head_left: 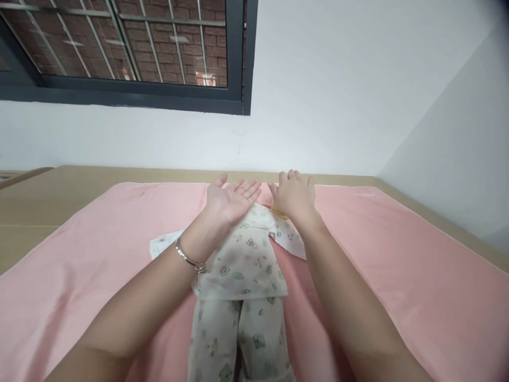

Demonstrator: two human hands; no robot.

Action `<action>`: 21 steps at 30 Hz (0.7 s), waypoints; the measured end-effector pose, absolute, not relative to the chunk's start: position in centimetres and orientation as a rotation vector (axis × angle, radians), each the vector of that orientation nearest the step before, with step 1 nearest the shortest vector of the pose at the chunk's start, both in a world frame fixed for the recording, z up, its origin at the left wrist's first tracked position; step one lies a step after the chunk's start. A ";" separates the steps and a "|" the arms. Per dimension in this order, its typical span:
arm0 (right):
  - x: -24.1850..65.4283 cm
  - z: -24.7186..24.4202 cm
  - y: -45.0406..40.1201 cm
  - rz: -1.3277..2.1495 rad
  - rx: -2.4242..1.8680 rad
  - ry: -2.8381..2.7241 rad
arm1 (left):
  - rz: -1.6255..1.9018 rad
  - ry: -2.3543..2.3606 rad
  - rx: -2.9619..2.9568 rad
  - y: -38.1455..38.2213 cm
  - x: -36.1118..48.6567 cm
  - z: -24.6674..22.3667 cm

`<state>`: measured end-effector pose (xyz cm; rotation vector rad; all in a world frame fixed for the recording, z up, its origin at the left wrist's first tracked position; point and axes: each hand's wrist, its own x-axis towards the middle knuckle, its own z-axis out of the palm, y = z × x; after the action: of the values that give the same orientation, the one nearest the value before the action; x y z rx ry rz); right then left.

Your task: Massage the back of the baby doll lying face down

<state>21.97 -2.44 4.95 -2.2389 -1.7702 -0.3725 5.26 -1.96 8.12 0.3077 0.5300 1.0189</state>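
A white child's pajama top (248, 265) with small printed pictures lies flat, its sleeves out to the sides. Matching pajama pants (260, 345) lie just below its hem. My left hand (233, 200) is over the top's upper left part, palm up, fingers stretched out and holding nothing. Above the right shoulder of the top, my right hand (293, 195) is palm down with its fingers apart. A small yellow patch (279, 212) shows under the right hand; what it belongs to is mostly hidden. My left forearm covers part of the left sleeve (165, 243).
The clothes rest on a pink cloth (358, 254), which covers most of a tan surface (35, 204). Behind it rises a white wall (318, 106). A dark-framed window (234, 53) with metal bars is at the upper left. On my left wrist is a silver bracelet (186, 257).
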 end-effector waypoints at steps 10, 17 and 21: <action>22.5 3.1 -2.5 -0.579 -2.310 -1.897 | 1.149 0.493 0.329 -4.6 -1.9 11.1; 22.5 3.0 -3.4 -0.541 -2.379 -1.979 | 1.002 0.488 0.363 -9.3 -3.4 13.9; 21.8 3.3 -4.0 -0.502 -2.488 -1.964 | 0.913 0.489 0.366 -10.8 -3.0 13.8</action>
<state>21.81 -3.96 3.30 -2.4878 -1.9640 -0.5022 -3.05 -10.77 13.81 0.3663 0.4895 0.9134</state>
